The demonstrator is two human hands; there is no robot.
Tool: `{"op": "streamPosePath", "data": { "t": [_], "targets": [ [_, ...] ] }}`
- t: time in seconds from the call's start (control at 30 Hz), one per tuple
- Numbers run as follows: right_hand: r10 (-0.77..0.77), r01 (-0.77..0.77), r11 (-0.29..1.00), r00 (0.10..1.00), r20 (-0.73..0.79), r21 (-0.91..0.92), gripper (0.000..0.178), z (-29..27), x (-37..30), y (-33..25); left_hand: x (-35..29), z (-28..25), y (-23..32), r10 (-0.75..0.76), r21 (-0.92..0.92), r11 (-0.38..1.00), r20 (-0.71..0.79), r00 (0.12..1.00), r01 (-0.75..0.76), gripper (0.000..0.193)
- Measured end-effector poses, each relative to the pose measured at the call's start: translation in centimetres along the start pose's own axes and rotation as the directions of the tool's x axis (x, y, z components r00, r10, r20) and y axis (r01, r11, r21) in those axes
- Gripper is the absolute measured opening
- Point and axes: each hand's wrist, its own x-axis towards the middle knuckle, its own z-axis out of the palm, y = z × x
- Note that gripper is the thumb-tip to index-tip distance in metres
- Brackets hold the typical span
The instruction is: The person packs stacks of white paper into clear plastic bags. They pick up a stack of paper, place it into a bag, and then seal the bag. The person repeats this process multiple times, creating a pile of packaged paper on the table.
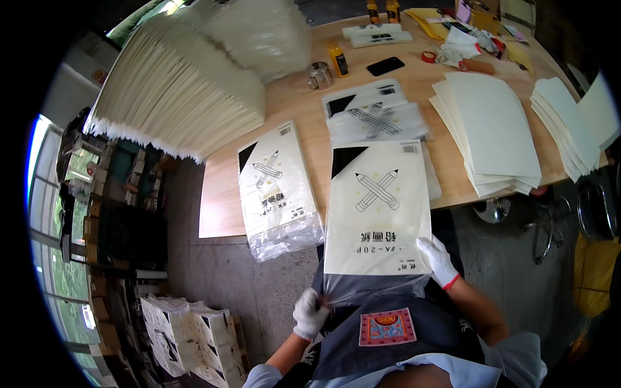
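A pack of drawing paper in a clear plastic bag, printed with two crossed pencils, hangs partly over the table's near edge in front of my body. My gloved left hand is closed at the lower left corner of the bag's loose film. At the pack's right edge, my gloved right hand grips the bag low down, fingers partly behind it. Beyond lie flat plastic bags with the same print. Left of my pack rests another bagged pack, its loose film drooping over the edge.
A tall stack of white sheets fills the table's left end. Fanned paper piles lie on the right. Farther back are a phone, an orange bottle and a metal cup. Wrapped packs stand on the floor.
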Motion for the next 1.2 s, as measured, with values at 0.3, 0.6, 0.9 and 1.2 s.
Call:
{"op": "streamPosePath", "data": {
  "t": [0.3,0.6,0.9,1.2],
  "targets": [
    [-0.095,0.162,0.952,0.962,0.255,-0.259,0.039,10.2,7.4,-4.3,7.1,-2.1,-7.5,-0.333,-0.898,0.282,0.238,0.912,0.337,0.071],
    [0.099,0.022,0.934,0.943,0.317,-0.356,0.057,22.5,20.6,2.2,21.3,-9.4,-12.8,-0.527,-0.120,0.849,-0.136,0.839,0.514,0.040],
    [0.206,-0.105,0.887,0.961,0.183,-0.450,0.038,22.9,16.8,3.5,18.9,-5.1,-22.5,-0.200,0.345,0.905,-0.176,0.964,0.251,0.058],
    [0.518,-0.428,0.855,0.710,0.476,-0.292,0.020,18.6,8.2,4.9,20.3,-7.0,-19.8,-0.471,0.457,0.775,-0.042,0.881,0.436,0.062]
  ]
}}
